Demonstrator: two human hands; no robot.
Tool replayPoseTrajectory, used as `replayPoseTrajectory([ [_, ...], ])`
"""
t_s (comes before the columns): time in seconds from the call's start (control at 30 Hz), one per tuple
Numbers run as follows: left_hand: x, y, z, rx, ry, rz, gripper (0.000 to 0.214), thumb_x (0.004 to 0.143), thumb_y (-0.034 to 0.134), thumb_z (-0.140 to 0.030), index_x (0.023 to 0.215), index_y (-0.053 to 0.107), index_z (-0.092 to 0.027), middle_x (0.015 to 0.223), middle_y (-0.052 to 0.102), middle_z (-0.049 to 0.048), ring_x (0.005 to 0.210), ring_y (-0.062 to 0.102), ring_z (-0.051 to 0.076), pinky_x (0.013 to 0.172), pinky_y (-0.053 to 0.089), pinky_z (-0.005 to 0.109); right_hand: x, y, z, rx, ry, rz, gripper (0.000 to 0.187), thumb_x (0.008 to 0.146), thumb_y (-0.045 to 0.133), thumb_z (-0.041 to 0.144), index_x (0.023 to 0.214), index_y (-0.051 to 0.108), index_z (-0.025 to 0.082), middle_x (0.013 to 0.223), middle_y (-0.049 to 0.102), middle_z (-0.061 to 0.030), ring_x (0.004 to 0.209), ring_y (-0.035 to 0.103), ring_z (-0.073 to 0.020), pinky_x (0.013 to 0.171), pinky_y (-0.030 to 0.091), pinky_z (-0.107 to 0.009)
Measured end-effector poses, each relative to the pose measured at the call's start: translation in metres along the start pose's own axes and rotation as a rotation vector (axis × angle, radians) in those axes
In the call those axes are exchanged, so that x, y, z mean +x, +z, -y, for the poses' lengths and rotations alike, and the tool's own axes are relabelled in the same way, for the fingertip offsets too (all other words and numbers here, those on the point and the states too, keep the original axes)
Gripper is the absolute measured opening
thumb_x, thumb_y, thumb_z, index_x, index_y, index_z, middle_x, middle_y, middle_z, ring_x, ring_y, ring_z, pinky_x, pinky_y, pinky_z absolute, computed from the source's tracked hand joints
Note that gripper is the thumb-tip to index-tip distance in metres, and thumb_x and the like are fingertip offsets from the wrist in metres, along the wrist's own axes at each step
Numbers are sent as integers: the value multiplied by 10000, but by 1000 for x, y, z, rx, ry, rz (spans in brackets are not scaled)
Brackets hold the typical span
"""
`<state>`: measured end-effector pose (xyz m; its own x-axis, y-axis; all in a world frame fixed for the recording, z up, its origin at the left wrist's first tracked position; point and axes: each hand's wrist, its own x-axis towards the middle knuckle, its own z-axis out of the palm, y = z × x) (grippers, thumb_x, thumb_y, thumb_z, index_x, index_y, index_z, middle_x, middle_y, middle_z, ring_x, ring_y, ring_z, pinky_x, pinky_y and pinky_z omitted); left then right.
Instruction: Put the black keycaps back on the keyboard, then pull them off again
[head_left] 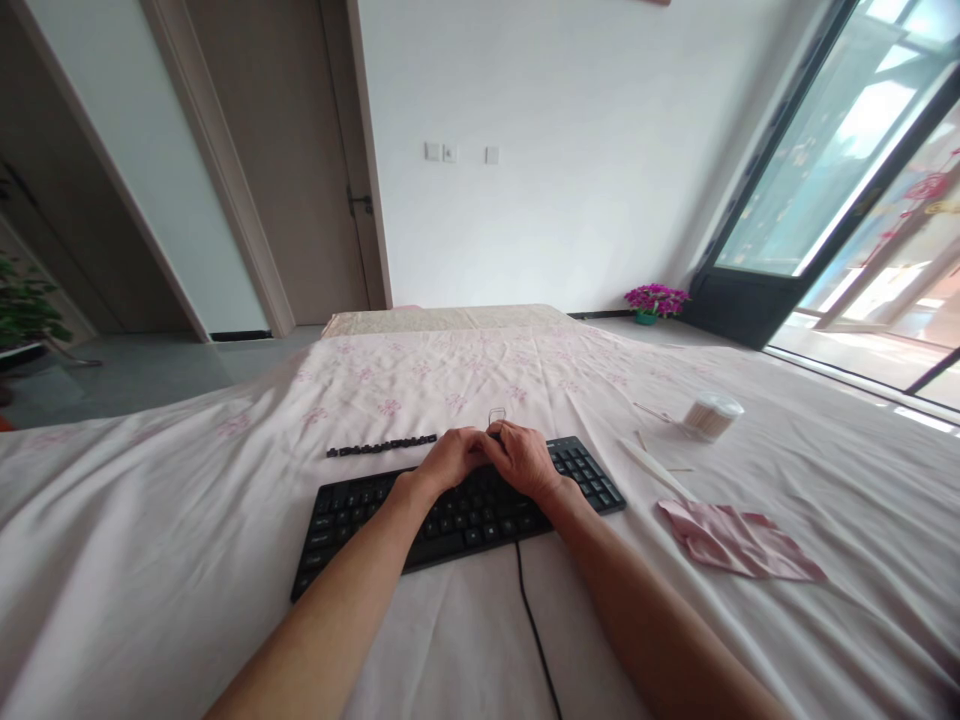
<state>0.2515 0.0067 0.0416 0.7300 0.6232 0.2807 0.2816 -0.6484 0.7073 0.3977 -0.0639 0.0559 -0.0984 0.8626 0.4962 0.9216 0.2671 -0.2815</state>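
My left hand and my right hand meet over the upper middle of a black keyboard, fingers closed and touching. A thin wire loop, which looks like the end of a wire keycap puller, sticks up from between the fingers on the right hand's side. The rest of it is hidden, as is whatever the left fingers pinch. A line of loose black keycaps lies on the sheet just beyond the keyboard's left half. The keyboard's cable runs toward me between my forearms.
Everything rests on a pale flowered sheet with folds. To the right are a clear tub of cotton swabs, a few loose swabs and a crumpled pink cloth. Farther off stand a door and purple flowers.
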Motion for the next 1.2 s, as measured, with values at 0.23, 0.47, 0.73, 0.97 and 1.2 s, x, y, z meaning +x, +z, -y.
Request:
replayPoseTrajectory([
  [0.23, 1, 1, 3, -45, 15, 21, 163, 796, 591, -224, 876, 729, -191, 858, 723, 1, 799, 638, 159, 747, 461, 236, -1, 3, -2, 36, 7, 10, 258, 959, 417, 351, 901, 614, 196, 861, 685, -44, 785, 646, -170, 701, 415, -248],
  [0.47, 0, 2, 0, -13, 60, -1, 188, 801, 566, -184, 907, 716, -223, 861, 697, -12, 851, 626, 152, 794, 463, 239, -6, 3, -8, 135, 16, -63, 285, 957, 396, 335, 864, 625, 193, 817, 679, -42, 751, 636, -165, 709, 430, -251],
  [0.73, -1, 4, 0, -68, -15, 1, 190, 788, 594, -230, 947, 692, -196, 952, 714, 16, 873, 649, 161, 808, 487, 253, -6, 7, -13, 275, 131, -237, 302, 947, 399, 370, 868, 640, 206, 839, 697, -35, 774, 646, -173, 752, 458, -262],
  [0.97, -2, 1, -1, -46, -27, 25, 226, 784, 603, -274, 967, 717, -208, 974, 729, 9, 917, 651, 176, 852, 469, 269, -5, 3, -9, 340, 201, -318, 307, 937, 426, 382, 823, 650, 206, 814, 705, -24, 789, 655, -176, 752, 451, -259],
  [1.2, -5, -2, -4, -10, -94, -11, 200, 783, 602, -340, 845, 732, -201, 849, 740, 2, 836, 656, 171, 782, 461, 264, -5, -1, -9, 363, 244, -392, 371, 942, 408, 424, 796, 655, 189, 743, 689, -27, 677, 628, -163, 688, 451, -254],
])
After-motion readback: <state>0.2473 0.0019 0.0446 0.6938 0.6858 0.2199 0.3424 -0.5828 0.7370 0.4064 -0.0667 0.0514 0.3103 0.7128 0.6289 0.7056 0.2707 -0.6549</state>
